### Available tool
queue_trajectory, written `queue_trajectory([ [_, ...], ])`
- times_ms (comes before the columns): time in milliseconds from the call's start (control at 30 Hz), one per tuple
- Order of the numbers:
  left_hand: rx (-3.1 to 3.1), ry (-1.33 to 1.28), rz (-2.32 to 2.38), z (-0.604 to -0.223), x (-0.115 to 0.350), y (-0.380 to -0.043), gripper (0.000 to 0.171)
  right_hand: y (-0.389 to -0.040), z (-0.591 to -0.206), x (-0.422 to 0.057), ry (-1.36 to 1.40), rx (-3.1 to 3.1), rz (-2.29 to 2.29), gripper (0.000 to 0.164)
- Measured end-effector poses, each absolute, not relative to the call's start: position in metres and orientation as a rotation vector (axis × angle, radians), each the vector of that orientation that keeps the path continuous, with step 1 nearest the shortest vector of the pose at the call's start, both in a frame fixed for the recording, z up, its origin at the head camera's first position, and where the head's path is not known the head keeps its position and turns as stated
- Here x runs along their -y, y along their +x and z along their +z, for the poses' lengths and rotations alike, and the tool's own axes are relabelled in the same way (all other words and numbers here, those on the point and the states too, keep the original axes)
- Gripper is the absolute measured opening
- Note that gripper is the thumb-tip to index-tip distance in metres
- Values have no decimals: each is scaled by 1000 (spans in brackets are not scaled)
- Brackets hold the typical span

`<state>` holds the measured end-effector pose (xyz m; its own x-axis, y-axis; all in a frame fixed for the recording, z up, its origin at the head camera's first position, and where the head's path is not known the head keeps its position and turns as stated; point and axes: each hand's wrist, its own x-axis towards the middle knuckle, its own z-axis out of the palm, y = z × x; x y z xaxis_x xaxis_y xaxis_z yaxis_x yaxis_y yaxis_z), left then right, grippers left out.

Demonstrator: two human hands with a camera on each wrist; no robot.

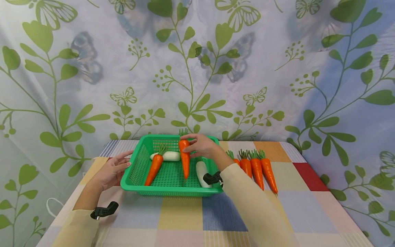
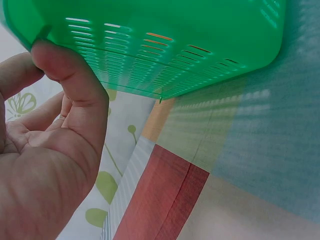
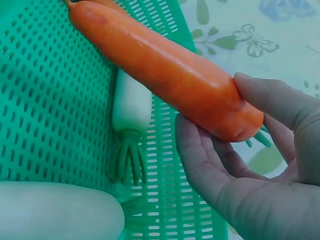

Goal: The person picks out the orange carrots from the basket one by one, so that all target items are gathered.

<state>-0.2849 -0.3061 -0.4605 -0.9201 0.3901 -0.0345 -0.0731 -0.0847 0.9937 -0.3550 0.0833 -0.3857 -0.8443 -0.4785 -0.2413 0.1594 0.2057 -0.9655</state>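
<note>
In the head view, my right hand [image 1: 202, 145] pinches an orange carrot [image 1: 184, 156] near its leafy top, thumb on one side and fingers on the other. The carrot hangs tip-down over a green plastic basket [image 1: 132, 188]. My left hand [image 1: 112, 171] holds the basket's left rim, with the thumb tip right at the edge in the left wrist view. Inside the basket lie another carrot [image 1: 155, 168] at the left, a white radish [image 1: 171, 156] at the back and a second white radish [image 1: 202, 173] at the right, partly hidden by my right wrist.
Several carrots [image 1: 257, 169] lie side by side on the table to the right of the basket, partly behind my right forearm. A checked cloth [image 1: 182, 214] covers the table. Behind it hangs a curtain [image 1: 197, 82] with green leaves and butterflies.
</note>
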Motion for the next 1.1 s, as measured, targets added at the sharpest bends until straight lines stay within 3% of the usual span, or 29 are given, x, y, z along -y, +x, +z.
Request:
queue_trajectory([
  [1100, -1884, 368, 2080, -464, 307, -286, 62, -311, -375, -149, -213, -1986, -1995, 60],
])
